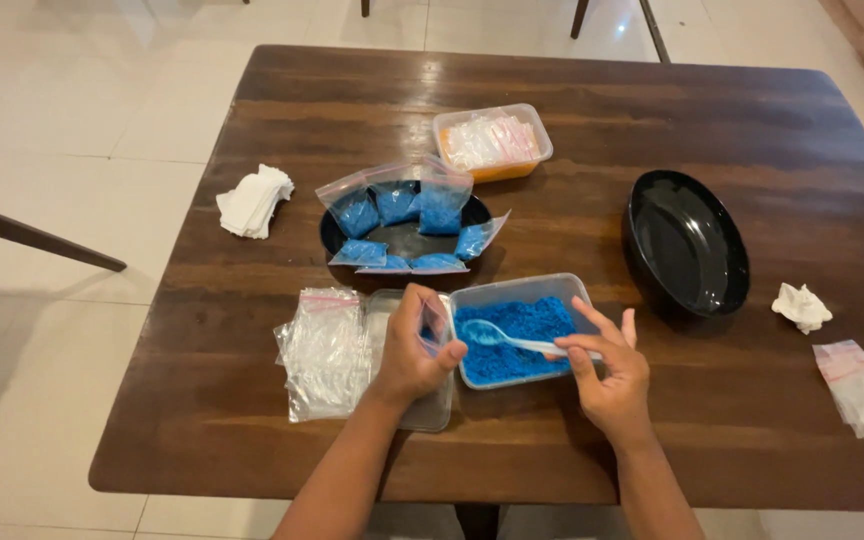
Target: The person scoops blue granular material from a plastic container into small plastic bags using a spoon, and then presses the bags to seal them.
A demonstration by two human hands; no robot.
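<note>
2 hands work over the tub (pixel 524 293) of blue powder: the left hand (pixel 414 350) is closed around a small clear bag (pixel 433 326) at the tub's left rim, and the right hand (pixel 607 372) pinches a plastic spoon (pixel 497 336) loaded with powder. This looks like the filling step; the spoon must tip into the bag's mouth without spilling.

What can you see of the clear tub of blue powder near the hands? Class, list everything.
The clear tub is a rectangular, thin-walled container that looks like plastic, with rounded corners and no lid on. It stands upright on the wooden table, just in front of a black dish of filled bags. Blue powder covers its bottom. A pale spoon loaded with powder rests over it, held by the right hand. The left hand holds a small bag at its left rim.
</note>
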